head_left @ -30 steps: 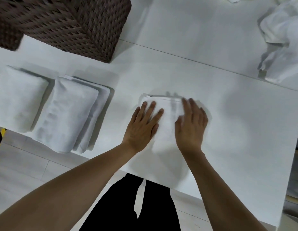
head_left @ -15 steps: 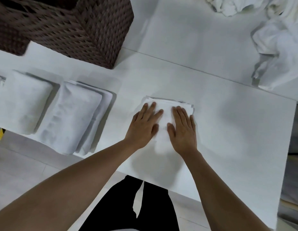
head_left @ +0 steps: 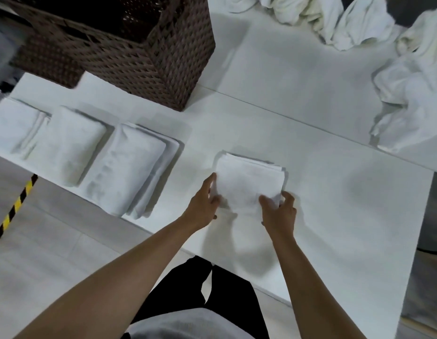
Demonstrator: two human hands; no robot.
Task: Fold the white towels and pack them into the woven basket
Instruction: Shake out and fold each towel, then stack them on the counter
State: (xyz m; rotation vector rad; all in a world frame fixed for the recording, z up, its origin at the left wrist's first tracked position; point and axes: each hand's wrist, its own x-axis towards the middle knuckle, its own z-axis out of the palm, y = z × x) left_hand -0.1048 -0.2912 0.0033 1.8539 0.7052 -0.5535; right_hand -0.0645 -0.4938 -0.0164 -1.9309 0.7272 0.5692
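Observation:
A folded white towel (head_left: 249, 178) lies on the white table (head_left: 334, 204) in front of me. My left hand (head_left: 202, 204) grips its near left edge. My right hand (head_left: 279, 210) pinches its near right corner, thumb on top. The dark brown woven basket (head_left: 144, 59) stands at the back left, its inside dark. Three folded white towels lie in a row on the left: one (head_left: 134, 167) nearest my hands, one (head_left: 68, 148) in the middle, one (head_left: 17, 128) at the far left.
Crumpled unfolded white towels are heaped at the back (head_left: 322, 15) and at the right (head_left: 413, 101). The table's near edge runs diagonally past my legs. Grey floor with a yellow-black striped tape (head_left: 14, 209) shows at the lower left.
Both hands were pressing flat on top of the folded towel. They have slid back to its near edge and now grip it at the left side and right corner.

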